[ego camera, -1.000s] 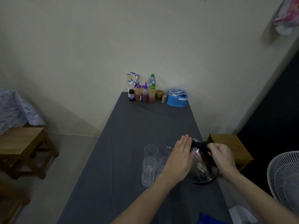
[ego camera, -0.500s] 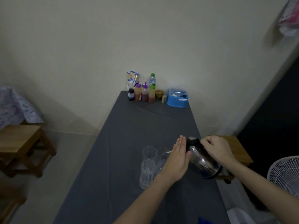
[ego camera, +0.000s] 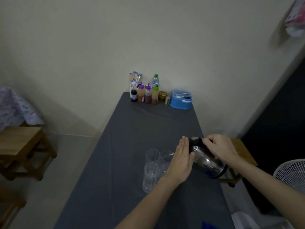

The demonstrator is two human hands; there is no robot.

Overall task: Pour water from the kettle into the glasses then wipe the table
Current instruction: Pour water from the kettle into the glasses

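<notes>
Glasses [ego camera: 151, 176] stand partly hidden behind left hand [ego camera: 180, 161] (fingers [ego camera: 184, 146] straight) against kettle [ego camera: 206, 161], which right hand [ego camera: 219, 148] grips.

You face a plain cream wall [ego camera: 82, 47] in dim light. On your left, a wooden stool [ego camera: 21, 142] stands on the pale grey floor [ego camera: 69, 162], a patterned cloth [ego camera: 13, 108] just beyond it. On the right, a second wooden stool [ego camera: 242, 146] sits beside a dark opening [ego camera: 277, 138], and a white fan [ego camera: 292, 176] shows near right.
</notes>
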